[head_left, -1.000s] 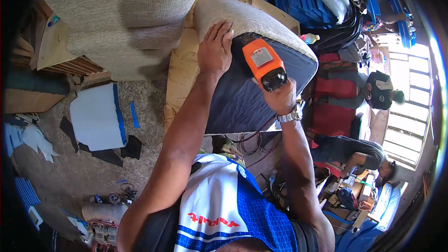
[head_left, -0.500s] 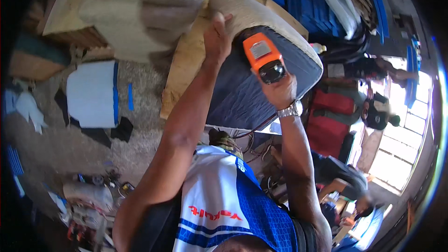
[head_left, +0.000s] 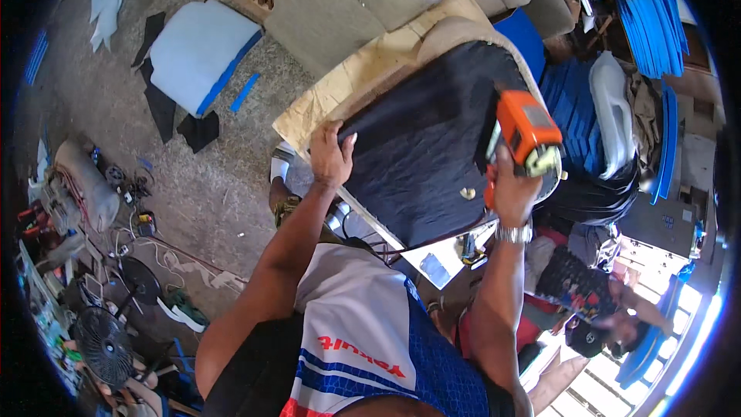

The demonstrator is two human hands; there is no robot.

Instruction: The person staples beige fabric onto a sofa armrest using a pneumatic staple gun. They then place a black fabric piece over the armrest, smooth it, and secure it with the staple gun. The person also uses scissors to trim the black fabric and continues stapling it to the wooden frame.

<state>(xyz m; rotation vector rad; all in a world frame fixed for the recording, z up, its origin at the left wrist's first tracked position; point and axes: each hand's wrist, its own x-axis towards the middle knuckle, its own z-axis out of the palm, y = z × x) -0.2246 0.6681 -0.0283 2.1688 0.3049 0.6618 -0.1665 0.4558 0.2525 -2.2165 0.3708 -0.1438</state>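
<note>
A seat cushion (head_left: pixel 432 123) with a black fabric underside and beige covered edges lies bottom up in front of me. My right hand (head_left: pixel 515 191) is closed round the handle of an orange staple gun (head_left: pixel 528 123), held over the cushion's right side. Whether its nose touches the fabric I cannot tell. My left hand (head_left: pixel 332 156) rests on the cushion's left near edge, fingers stretched out and thumb apart, holding nothing. A small pale scrap (head_left: pixel 468 194) lies on the black fabric.
A wooden board (head_left: pixel 309 113) is under the cushion, beside a grey sofa (head_left: pixel 340 8). Blue foam sheets (head_left: pixel 567 116) are stacked at right. A person (head_left: pixel 587 286) works at lower right. White padding (head_left: pixel 197 54) lies on the floor; a fan (head_left: pixel 104 346) stands at lower left.
My view has shifted. My left hand has come down from the cushion's far left side to its near left edge. The staple gun has moved right and turned in my right hand.
</note>
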